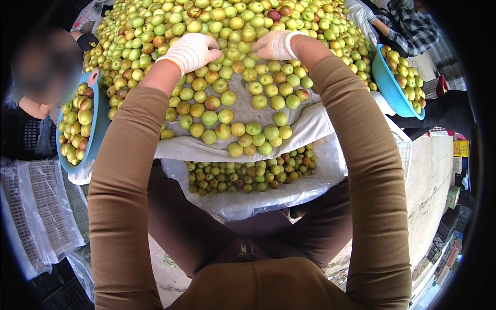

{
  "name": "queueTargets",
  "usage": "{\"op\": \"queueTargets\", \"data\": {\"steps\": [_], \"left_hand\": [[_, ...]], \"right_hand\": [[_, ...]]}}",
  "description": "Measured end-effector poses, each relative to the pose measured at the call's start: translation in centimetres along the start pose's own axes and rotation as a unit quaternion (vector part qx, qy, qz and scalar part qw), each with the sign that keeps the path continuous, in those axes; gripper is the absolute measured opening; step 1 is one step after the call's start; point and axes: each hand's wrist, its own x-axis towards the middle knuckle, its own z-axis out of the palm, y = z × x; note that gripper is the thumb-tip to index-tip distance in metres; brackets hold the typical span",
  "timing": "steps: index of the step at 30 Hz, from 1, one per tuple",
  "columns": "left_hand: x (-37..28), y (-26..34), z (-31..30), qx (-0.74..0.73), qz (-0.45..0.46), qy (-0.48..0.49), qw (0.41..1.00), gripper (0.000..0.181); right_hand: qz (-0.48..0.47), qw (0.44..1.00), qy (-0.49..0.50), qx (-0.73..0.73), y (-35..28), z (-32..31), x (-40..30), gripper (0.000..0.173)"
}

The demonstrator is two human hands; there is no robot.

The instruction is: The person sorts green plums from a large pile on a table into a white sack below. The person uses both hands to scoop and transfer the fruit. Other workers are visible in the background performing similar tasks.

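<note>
A large heap of green and brownish fruit that look like jujubes (236,23) lies before me on a pale cloth (236,91). My left hand (193,50), in a white knitted glove, rests among the fruit, thumb apart from the fingers. Opposite it, my similarly gloved right hand (277,45) reaches in from the right, fingertips at the fruit. I see nothing gripped in either hand, though their undersides are hidden. Loose jujubes (254,130) lie scattered nearer me along the cloth's edge. Below that edge, a crate lined with clear plastic (248,205) holds more jujubes (248,176) between my knees.
A blue basin (95,116) of jujubes stands at the left, near a person with a blurred head. At the right, another blue basket (393,87) of fruit tilts beside a person in a checked sleeve (416,38). Plastic-covered crates (46,209) sit lower left.
</note>
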Motion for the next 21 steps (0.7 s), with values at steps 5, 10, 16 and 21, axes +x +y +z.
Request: {"op": "queueTargets", "data": {"steps": [5, 10, 16, 21], "left_hand": [[-4.6, 0.7, 2.2, 0.019, 0.021, 0.256, 0.966, 0.022], [-9.4, 0.7, 4.9, -0.096, -0.001, 0.324, 0.941, 0.015], [-11.6, 2.6, 9.6, 0.061, -0.012, 0.229, 0.971, 0.05], [-12.5, 5.8, 10.0, 0.088, -0.084, 0.107, 0.987, 0.069]], "right_hand": [[0.014, 0.977, 0.209, -0.022, -1.7, 3.3, -3.2, 0.022], [-0.028, 0.944, 0.314, -0.096, -3.2, 7.6, -3.0, 0.033], [0.001, 0.93, 0.353, -0.107, -5.4, 10.6, -2.8, 0.031], [-0.02, 0.872, 0.481, -0.081, -6.1, 14.4, -3.8, 0.035]]}}
